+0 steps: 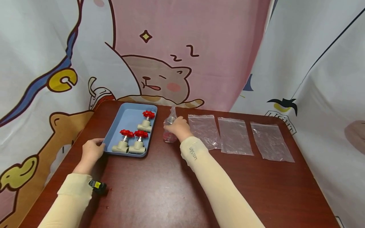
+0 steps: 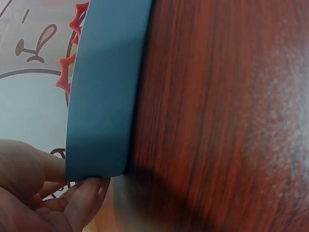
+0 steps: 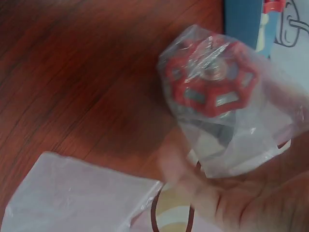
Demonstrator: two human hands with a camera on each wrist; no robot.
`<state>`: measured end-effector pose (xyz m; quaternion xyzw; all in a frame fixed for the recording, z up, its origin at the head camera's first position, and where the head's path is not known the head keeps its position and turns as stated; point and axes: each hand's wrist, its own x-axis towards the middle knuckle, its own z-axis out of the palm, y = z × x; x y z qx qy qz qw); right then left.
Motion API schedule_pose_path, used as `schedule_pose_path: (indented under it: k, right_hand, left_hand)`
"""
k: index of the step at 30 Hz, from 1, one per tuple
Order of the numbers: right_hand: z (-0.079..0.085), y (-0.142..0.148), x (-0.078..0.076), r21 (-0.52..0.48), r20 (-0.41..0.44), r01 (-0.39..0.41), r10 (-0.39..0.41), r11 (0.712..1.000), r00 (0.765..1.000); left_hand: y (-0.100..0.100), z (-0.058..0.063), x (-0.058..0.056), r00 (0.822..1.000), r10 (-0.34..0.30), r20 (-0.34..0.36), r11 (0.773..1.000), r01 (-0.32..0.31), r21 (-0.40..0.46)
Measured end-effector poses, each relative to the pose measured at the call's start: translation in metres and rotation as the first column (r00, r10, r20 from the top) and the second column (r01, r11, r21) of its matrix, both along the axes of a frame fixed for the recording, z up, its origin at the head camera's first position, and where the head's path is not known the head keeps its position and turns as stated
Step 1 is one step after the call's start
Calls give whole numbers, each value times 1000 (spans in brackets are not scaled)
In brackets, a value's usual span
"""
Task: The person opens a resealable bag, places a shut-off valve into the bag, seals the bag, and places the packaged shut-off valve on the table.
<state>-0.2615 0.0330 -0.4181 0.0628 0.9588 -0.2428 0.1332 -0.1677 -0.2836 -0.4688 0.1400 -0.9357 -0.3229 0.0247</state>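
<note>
Left fingers [image 2: 87, 199] pinched a blue rectangular tray [image 1: 128, 118], right fingers [image 1: 171, 127] a red-wheeled valve [image 3: 212, 72] whose slick clear-plastic bag [image 3: 248, 150] might slip.

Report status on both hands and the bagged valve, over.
Left hand gripping blue tray at near corner. Right hand holding bagged valve, right of tray. Three flat bags farther right, apparently not in the way.

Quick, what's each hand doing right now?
Left hand: closed, gripping the edge of the blue tray.
Right hand: closed, holding the bagged valve.
</note>
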Motion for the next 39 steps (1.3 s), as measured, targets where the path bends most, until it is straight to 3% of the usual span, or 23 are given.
schedule_pose_path:
  k: [5,8,11,13,15,19,21,24,27,29,32,34,39]
  right_hand:
    - [-10,8,-5,-84,4,-45,46,995,999]
    - [-15,13,-8,-186,14,-7,10,982,1000]
    - [-19,18,-11,-318,39,35,-24,947,999]
    - [-24,21,-13,-446,92,79,-42,891,995]
    - [-28,23,-14,-563,162,139,-56,815,985]
    - [-41,25,-15,-744,325,291,-54,602,944]
    - [-47,24,-16,-783,385,347,-36,516,922]
    - [-54,22,-16,-806,412,371,-12,462,911]
    - [-58,20,-14,-797,402,367,-32,480,915]
    - [-57,20,-12,-777,392,359,-49,518,919]
    - [-52,21,-11,-729,368,324,-54,604,928]
    - [-49,21,-12,-707,354,294,-38,644,935]
    - [-48,22,-13,-684,260,262,-108,681,960]
  left_hand:
    - [0,0,0,1000,7,21,1000,-7,10]
    - [-2,-1,0,1000,2,12,1000,-3,21]
    - [-3,-1,0,1000,-7,-13,1000,7,23]
    - [-4,-2,0,1000,-7,-27,1000,7,21]
    - [-4,-2,0,999,-9,-31,1000,10,19]
    - [-3,-2,1,999,-13,-40,1000,13,19]
    - [-2,-1,1,999,-13,-49,1000,14,18]
    - [-2,-1,1,998,-13,-64,1000,14,12]
    - [-2,-2,1,998,-14,-68,1000,14,10]
    - [-2,-2,0,998,-13,-66,1000,14,11]
    - [-2,-2,0,998,-14,-53,1000,14,12]
    - [-2,-2,0,999,-12,-44,1000,13,13]
    - [-2,-2,0,999,-14,-29,1000,15,14]
